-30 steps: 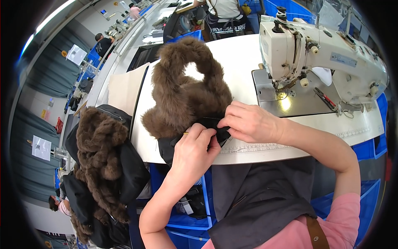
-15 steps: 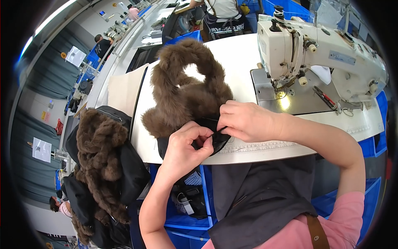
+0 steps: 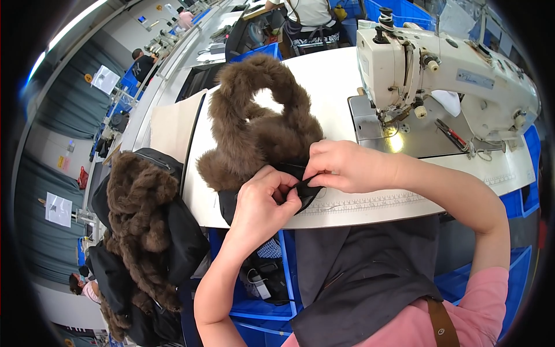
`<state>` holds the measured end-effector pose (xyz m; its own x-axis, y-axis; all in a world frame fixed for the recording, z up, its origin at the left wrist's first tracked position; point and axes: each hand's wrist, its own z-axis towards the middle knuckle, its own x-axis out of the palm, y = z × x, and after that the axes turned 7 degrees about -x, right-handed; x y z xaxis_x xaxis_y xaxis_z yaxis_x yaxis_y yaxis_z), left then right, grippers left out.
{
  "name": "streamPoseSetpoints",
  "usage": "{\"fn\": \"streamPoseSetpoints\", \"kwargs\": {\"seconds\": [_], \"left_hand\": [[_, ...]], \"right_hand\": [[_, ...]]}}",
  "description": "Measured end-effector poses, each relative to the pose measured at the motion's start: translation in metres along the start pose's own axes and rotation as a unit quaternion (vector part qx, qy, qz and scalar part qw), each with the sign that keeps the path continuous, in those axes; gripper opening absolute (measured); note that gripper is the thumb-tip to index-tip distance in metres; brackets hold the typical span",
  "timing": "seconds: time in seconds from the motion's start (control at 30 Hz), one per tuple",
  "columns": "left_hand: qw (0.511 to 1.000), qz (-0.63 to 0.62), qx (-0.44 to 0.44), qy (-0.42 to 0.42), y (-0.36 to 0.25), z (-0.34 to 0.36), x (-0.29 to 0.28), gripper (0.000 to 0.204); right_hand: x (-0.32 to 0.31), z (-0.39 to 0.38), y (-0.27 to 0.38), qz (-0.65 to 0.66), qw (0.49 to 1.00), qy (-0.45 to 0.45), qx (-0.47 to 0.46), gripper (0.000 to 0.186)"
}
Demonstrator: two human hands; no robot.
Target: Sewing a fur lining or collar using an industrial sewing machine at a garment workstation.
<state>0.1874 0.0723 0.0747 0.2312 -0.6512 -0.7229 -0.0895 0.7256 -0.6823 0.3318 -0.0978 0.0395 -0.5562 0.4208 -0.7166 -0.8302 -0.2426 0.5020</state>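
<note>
A brown fur trim [image 3: 237,133] lies in a loop on the white sewing table, with black fabric [image 3: 230,203] at its near end. Close to the table's front edge, my left hand [image 3: 263,196] pinches the black fabric between thumb and fingers. My right hand [image 3: 341,166] grips the same fabric just to the right, its fingertips almost meeting the left ones. What exactly lies under the fingertips is partly hidden. The sewing machine [image 3: 399,75] stands to the right, apart from both hands.
Red-handled thread snips [image 3: 452,134] lie on the machine's metal plate. To the left hangs a pile of black garments with brown fur [image 3: 141,202]. Blue bins [image 3: 263,306] sit below the table. A ruler strip [image 3: 370,204] runs along the front edge. Other people work farther off.
My hands have shifted only slightly, and the left fingers have closed more tightly over the black fabric. The fur has been drawn a touch to the left.
</note>
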Motion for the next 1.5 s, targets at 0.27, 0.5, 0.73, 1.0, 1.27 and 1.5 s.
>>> {"fn": "streamPoseSetpoints", "kwargs": {"seconds": [0.27, 0.5, 0.73, 1.0, 1.27, 1.5], "left_hand": [[0.999, 0.017, -0.015, 0.037, -0.003, 0.003, -0.006, 0.012], [0.998, 0.016, -0.004, 0.056, 0.002, 0.004, -0.01, 0.018], [0.997, 0.019, 0.006, 0.076, 0.005, 0.004, -0.014, 0.013], [0.91, 0.313, 0.241, -0.125, 0.024, -0.015, 0.03, 0.025], [0.841, 0.444, 0.243, -0.192, 0.019, 0.007, 0.106, 0.02], [0.903, 0.327, 0.233, -0.152, -0.008, 0.035, 0.148, 0.024]], "right_hand": [[-0.012, 0.001, -0.005, 0.149, 0.983, 0.057, 0.093, 0.015], [-0.017, 0.007, -0.001, 0.107, 0.986, 0.093, 0.086, 0.017], [-0.013, 0.01, 0.014, -0.042, 0.991, 0.102, 0.072, 0.017], [0.033, -0.01, 0.004, -0.251, 0.966, -0.037, -0.056, 0.012], [0.01, -0.03, -0.073, -0.39, 0.871, -0.031, -0.297, 0.008], [-0.023, -0.086, -0.068, -0.449, 0.864, 0.045, -0.223, 0.013]]}}
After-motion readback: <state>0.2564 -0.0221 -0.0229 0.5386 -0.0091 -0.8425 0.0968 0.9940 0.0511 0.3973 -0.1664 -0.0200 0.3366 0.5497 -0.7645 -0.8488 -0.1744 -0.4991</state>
